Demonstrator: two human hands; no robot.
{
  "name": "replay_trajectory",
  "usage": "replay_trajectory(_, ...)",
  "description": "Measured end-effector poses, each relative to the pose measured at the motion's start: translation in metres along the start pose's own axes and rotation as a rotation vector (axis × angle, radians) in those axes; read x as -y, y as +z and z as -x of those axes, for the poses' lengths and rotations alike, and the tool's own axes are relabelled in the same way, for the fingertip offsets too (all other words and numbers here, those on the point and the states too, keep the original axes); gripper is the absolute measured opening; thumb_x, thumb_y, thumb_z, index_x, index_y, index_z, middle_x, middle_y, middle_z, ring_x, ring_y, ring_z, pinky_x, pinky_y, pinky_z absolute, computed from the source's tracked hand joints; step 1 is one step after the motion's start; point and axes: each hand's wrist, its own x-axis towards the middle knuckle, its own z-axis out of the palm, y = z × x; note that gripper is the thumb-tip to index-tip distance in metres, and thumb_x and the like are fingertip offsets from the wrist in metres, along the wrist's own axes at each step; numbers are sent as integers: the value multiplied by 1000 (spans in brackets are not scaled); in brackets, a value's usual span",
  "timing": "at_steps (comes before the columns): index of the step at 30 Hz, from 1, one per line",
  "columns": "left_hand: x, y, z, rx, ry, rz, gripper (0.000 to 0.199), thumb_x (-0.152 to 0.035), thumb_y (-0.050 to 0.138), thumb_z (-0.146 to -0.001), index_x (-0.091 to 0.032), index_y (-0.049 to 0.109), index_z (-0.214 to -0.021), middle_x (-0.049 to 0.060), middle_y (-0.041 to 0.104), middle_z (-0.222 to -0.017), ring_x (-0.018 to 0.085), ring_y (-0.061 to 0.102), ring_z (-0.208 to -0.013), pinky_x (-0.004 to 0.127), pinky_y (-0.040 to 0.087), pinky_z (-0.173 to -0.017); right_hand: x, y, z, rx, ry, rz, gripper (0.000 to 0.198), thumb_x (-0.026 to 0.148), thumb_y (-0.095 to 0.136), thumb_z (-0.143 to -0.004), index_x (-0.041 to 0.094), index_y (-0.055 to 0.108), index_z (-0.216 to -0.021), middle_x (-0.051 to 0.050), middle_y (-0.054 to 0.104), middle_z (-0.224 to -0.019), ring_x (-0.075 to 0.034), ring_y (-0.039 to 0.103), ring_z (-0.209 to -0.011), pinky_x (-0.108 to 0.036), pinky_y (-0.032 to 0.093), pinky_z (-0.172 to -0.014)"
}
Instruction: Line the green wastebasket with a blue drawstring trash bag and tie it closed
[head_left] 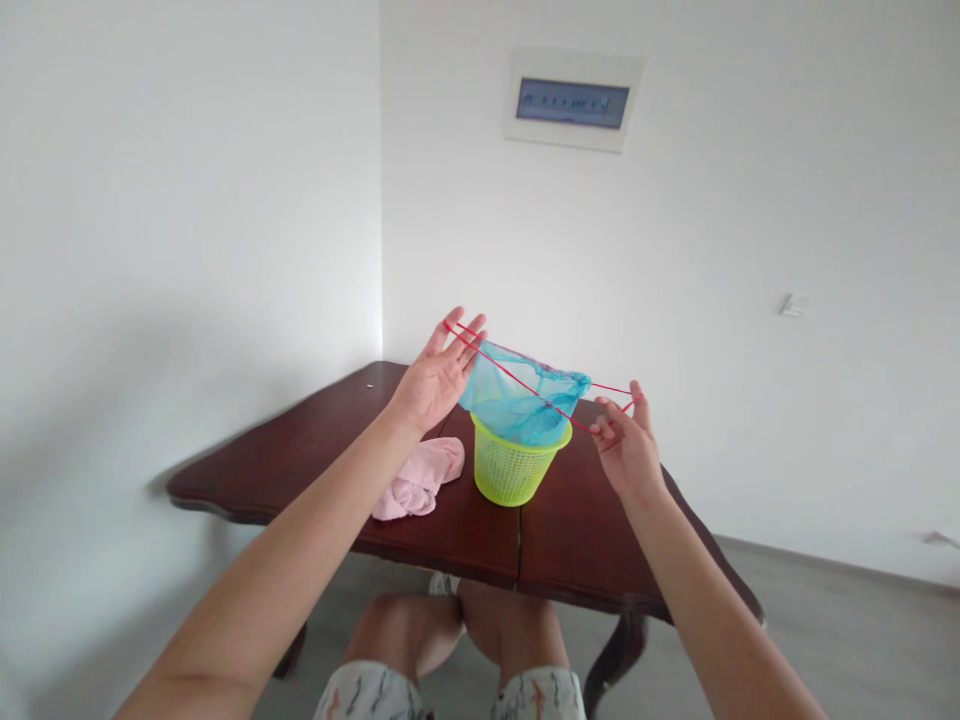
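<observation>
A thin blue drawstring bag hangs with its lower part inside a yellow-green mesh basket, its mouth gathered above the rim. Its red drawstring is pulled out taut to both sides. My left hand is raised at the bag's left edge, fingers extended, with the string looped round them. To the right of the basket, my right hand has curled fingers hooked in the other end of the string. The basket stands upright on the table; the bag's bottom shows only through the mesh.
A crumpled pink cloth lies left of the basket on the dark wooden table. A seam runs across the tabletop near the basket. White walls stand behind and left, with a breaker panel above. My knees are below the table's front edge.
</observation>
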Motion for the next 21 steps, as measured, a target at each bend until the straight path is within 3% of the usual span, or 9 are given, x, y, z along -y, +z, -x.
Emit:
replay_trajectory(3,8,9,-4,20,53,-46,80,-16,85,-103,-38,56,-174,4,82,-146,21,79,-139,33,60,-118,-9,5,-9,-41,41,24,97,15,100,-74,36,55,-158,8,84,-99,-6,57,-58,-22,66,-65)
replay_trajectory(6,24,2,-5,45,18,-232,101,-34,88,-107,-39,29,-189,3,84,-126,19,87,-100,31,66,-90,-11,6,-17,-90,41,24,101,12,97,-72,37,52,-159,9,82,-97,-8,64,-62,-24,68,-69)
replay_trajectory(9,38,-5,0,92,-68,-526,114,-50,80,-113,-42,-1,-193,8,84,-135,15,83,-74,26,56,-64,-7,7,-20,-80,0,46,111,19,98,-74,37,43,-169,7,83,-100,-12,74,-73,-28,71,-75)
replay_trajectory(11,44,-5,4,114,-104,-675,118,-52,77,-115,-41,-12,-192,11,83,-142,11,77,-62,26,52,-60,-5,10,-18,-40,-54,125,112,29,100,-78,37,41,-174,5,82,-104,-16,79,-84,-30,71,-77)
replay_trajectory(14,50,3,5,185,-133,-835,121,-48,85,-110,-33,0,-195,10,87,-132,11,71,-58,29,53,-64,-3,22,-10,63,-231,384,102,38,95,-89,39,45,-178,3,78,-107,-17,76,-92,-30,68,-80)
replay_trajectory(17,54,16,0,251,-90,-975,110,-44,91,-104,-24,28,-192,8,87,-117,16,75,-75,29,53,-71,1,39,-1,115,-507,679,86,35,90,-97,41,54,-175,-4,75,-124,-20,69,-103,-35,66,-92)
replay_trajectory(19,54,26,-5,271,-67,-954,98,-43,89,-105,-20,39,-186,7,84,-112,19,78,-87,29,55,-78,8,50,3,117,-669,795,75,33,83,-102,44,60,-172,-8,70,-144,-26,66,-119,-44,63,-106)
replay_trajectory(21,49,38,-9,287,-101,-816,84,-44,84,-107,-19,47,-178,6,82,-110,19,80,-90,31,59,-82,18,59,5,137,-768,832,67,31,71,-106,44,62,-171,-9,67,-151,-29,63,-127,-52,58,-115)
